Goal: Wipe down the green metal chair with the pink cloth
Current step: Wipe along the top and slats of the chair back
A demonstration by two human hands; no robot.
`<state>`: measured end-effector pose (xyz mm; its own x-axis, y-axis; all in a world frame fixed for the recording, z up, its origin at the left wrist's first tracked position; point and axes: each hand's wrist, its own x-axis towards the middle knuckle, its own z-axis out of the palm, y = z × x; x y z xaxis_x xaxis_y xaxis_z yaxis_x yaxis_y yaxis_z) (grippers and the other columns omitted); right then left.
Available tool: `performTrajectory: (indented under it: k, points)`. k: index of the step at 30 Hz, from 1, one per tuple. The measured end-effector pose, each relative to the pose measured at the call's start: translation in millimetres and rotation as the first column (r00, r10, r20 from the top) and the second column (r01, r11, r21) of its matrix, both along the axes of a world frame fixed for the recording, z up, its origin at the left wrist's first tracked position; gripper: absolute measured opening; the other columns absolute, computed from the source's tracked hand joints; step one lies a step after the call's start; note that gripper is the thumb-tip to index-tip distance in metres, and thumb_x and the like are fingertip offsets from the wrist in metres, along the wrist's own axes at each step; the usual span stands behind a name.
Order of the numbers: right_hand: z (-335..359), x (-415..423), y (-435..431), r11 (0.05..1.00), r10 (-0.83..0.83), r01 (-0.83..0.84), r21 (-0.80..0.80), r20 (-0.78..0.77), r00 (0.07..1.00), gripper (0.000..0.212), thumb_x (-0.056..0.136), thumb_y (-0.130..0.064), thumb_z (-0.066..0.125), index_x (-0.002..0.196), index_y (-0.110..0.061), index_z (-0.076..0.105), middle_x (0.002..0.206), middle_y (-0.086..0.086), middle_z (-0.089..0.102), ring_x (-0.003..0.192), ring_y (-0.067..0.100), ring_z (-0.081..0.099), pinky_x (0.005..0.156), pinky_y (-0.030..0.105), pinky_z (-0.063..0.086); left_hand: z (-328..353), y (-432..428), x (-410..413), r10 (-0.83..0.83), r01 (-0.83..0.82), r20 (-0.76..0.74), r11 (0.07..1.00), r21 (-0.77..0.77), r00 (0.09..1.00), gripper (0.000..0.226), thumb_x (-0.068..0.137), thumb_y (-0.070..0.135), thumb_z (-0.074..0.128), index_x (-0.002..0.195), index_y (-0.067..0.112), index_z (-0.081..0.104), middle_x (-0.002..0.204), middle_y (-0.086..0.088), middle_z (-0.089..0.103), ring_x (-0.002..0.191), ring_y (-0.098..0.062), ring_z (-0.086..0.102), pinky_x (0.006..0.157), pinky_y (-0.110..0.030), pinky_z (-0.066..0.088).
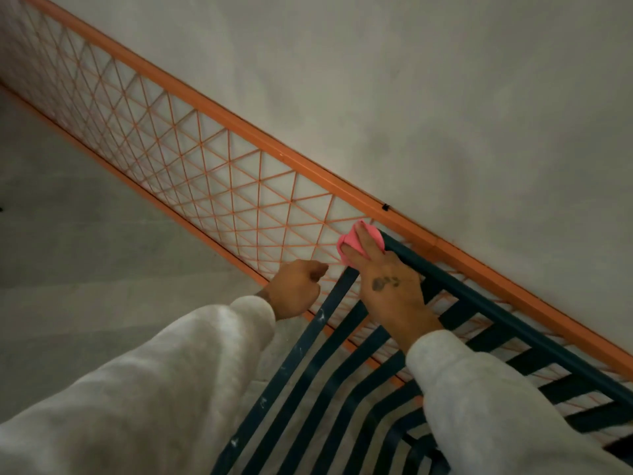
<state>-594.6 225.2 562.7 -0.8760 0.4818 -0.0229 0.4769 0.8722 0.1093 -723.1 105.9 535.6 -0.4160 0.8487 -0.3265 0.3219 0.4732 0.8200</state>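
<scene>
Right hand: fingers pressing the pink cloth onto the chair's top corner.
Left hand: curled into a loose fist, empty, beside the green chair.
Backdrop: orange lattice railing.

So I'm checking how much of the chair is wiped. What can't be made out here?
Head view only:
- Chair: its legs and lower part are cut off by the bottom edge.
- Corner under the pink cloth: hidden by the cloth and the right hand.
- Slats at right: partly hidden by the right sleeve.
- Left hand: curled; what it holds, if anything, is hidden.
- Dust or wet marks: too dim to tell.
</scene>
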Motion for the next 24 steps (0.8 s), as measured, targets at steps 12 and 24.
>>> performTrajectory:
  k: [12,24]
  points:
    - [-53,2,-33,0.959,0.105,-0.058,-0.276,0.160,0.981,0.060,0.087,0.000,0.047,0.137,-0.033,0.050,0.152,-0.003,0.037,0.114,0.032,0.058,0.090,0.036,0.048,-95,-97,25,-0.066,0.092,0.105,0.960,-0.264,0.992,0.037,0.097,0.010,0.040,0.130,0.012,0.057,0.131,-0.005,0.059,0.117,-0.022,0.057,0.101,-0.028,0.042]
    - [-72,-18,-44,0.938,0.126,-0.033,-0.344,0.254,0.959,0.045,0.091,-0.007,0.049,0.129,-0.030,0.059,0.132,-0.001,0.056,0.113,0.028,0.061,0.093,0.039,0.050,-113,-103,37,-0.008,0.037,0.113,0.967,-0.254,0.994,0.041,0.097,0.005,0.037,0.132,0.016,0.057,0.137,-0.003,0.055,0.124,-0.021,0.053,0.105,-0.023,0.034]
